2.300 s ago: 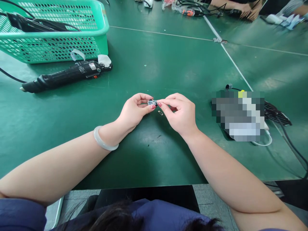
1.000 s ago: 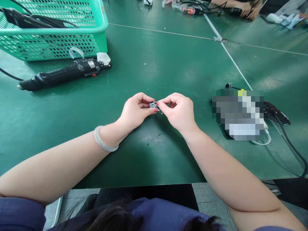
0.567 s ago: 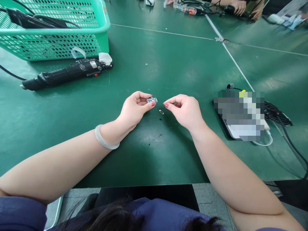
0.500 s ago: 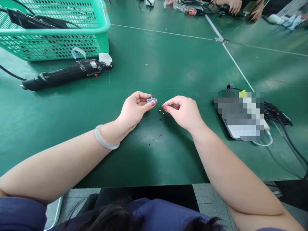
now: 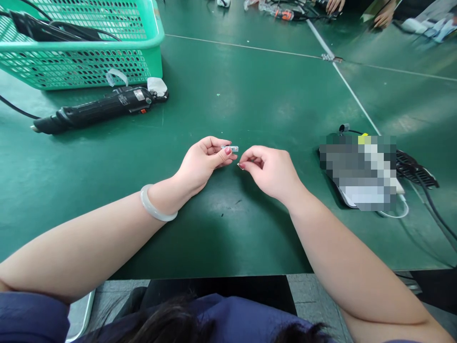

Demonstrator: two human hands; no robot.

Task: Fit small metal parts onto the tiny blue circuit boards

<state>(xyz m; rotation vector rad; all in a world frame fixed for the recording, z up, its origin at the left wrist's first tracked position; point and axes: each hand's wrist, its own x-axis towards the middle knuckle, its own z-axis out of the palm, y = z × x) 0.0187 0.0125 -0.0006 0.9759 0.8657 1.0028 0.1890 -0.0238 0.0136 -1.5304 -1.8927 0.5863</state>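
My left hand (image 5: 198, 162) is closed, thumb and fingers pinching a small pale, partly see-through part (image 5: 234, 148) above the green table. Its right end sticks out past the thumb, while the fingers hide the rest. Just to the right, my right hand (image 5: 273, 170) pinches a tiny light-coloured piece (image 5: 239, 166) between thumb and forefinger. Only an edge of that piece shows at the fingertips. The two hands are close together but apart. A tiny dark speck (image 5: 222, 215) lies on the table below them.
A black electric screwdriver (image 5: 96, 107) lies at left before a green basket (image 5: 82, 46) holding dark corded things. At right are a blurred-out device (image 5: 357, 174) and black cables (image 5: 416, 167). A co-worker's hand (image 5: 385, 18) is at the far edge.
My right hand has picked up the small rectangular frame-like piece from the table. The part in my left hand has turned and shows a narrower side. The co-worker's hands have shifted.
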